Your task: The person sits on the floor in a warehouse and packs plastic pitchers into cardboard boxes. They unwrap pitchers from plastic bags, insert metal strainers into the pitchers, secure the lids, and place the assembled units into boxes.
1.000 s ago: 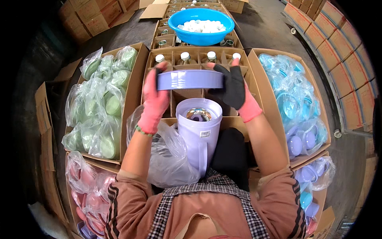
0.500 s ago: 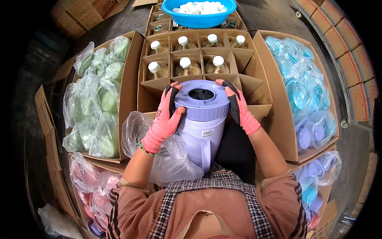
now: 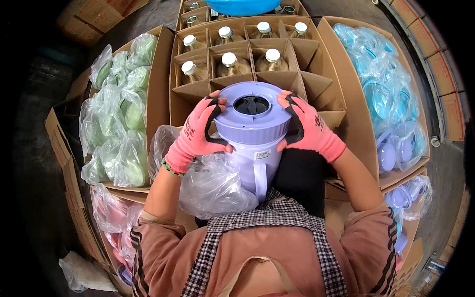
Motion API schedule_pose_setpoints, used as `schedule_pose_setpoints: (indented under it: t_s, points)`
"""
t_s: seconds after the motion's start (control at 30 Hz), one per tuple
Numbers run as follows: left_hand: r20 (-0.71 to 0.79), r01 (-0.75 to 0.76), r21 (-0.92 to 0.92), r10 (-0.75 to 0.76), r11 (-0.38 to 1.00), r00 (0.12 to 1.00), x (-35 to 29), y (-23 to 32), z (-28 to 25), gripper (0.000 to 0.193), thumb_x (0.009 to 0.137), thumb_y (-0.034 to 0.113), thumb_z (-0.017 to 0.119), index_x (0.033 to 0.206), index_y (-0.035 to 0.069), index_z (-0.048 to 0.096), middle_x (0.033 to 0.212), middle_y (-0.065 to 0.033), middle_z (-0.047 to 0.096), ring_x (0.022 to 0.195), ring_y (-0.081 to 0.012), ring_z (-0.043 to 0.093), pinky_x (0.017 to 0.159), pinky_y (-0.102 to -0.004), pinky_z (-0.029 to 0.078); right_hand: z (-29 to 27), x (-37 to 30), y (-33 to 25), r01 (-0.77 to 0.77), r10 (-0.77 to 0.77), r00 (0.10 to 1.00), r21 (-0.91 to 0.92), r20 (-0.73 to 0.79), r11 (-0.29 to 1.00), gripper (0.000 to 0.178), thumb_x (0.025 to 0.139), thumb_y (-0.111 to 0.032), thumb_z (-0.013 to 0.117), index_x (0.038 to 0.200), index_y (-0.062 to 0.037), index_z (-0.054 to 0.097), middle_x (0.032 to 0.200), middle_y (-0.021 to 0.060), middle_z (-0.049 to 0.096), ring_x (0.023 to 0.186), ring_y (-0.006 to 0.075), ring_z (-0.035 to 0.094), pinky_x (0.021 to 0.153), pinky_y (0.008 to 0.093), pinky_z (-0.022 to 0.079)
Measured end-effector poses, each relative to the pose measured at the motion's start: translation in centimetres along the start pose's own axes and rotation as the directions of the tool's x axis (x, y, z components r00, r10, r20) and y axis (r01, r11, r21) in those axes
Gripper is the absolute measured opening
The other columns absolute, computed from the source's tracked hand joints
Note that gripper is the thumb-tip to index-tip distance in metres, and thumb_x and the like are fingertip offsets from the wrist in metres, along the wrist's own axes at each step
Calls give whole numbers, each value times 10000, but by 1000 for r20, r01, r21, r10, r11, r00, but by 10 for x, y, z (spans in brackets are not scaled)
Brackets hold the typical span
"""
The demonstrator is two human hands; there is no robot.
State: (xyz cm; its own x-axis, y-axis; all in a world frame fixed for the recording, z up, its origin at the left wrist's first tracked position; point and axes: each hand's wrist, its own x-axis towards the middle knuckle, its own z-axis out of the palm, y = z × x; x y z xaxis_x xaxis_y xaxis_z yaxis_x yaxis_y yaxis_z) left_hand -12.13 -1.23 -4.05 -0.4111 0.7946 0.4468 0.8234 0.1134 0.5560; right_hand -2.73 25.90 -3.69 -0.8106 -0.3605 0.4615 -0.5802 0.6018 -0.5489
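Observation:
A lavender plastic thermos flask casing [image 3: 245, 163] stands between my hands, close to my checked apron, its handle toward me. On top of it sits a wide ribbed lavender ring [image 3: 252, 129] with a round hole, dark inside. My left hand [image 3: 198, 128], in a pink and black glove, is closed on the ring's left side, with the thumb low near the casing. My right hand [image 3: 309, 126], gloved alike, grips the right side, fingertips on the rim and thumb below. A crumpled clear plastic bag [image 3: 213, 185] lies against the casing's left side.
Ahead stands a divided cardboard box [image 3: 173, 64] with several white-capped glass bottles [image 3: 228, 62]. Bagged green plastic parts [image 3: 131, 114] fill a left box, bagged blue ones [image 3: 378, 99] a right box. Pink parts [image 3: 111, 213] lie lower left. A blue basin [image 3: 245, 7] is at the far edge.
My right hand has turned on the ring, its back now showing and its thumb below the rim. My left hand has kept its hold. The whole view has shifted slightly.

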Motion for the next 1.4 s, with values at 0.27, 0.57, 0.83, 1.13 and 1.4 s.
schedule_pose_setpoints:
  t_s: [0.27,0.57,0.83,1.13,1.4]
  points:
    - [-30,-30,70,32,997,999,0,18,0,690,507,368,769,1005,-13,480,1114,-167,483,1116,-374,397,932,-433,324,-2,-7,-11,7,-6,1000,-115,2,993,625,545,-402,724,961,2,489,1025,165,472,1013,345,456,859,402,396]
    - [46,-90,250,82,964,996,-2,26,0,515,621,314,713,923,-33,482,1007,-164,527,986,-361,498,951,-470,292,5,-1,-16,101,-75,987,-186,144,977,492,588,-278,709,944,-13,495,1028,160,473,994,329,440,861,402,380]
    - [-287,223,-169,-265,960,921,4,21,20,694,642,307,686,1195,12,389,1207,-208,365,1157,-325,337,967,-394,261,33,2,23,-213,535,843,874,-63,438,537,782,-263,591,1218,-33,380,1247,84,381,1141,156,346,911,276,328]
    - [-379,344,-574,-613,743,693,13,12,40,352,839,281,474,1055,4,478,751,-4,478,688,-79,407,627,-214,359,52,36,24,-317,764,642,930,67,185,612,815,-552,420,984,29,507,901,58,535,815,117,483,773,232,385]
    - [-323,467,-606,-735,644,596,21,27,37,290,854,261,467,954,-9,495,719,-7,460,660,-81,404,619,-216,376,60,36,42,-377,765,598,926,239,6,589,833,-551,364,1015,-8,501,947,77,563,862,146,521,821,273,404]
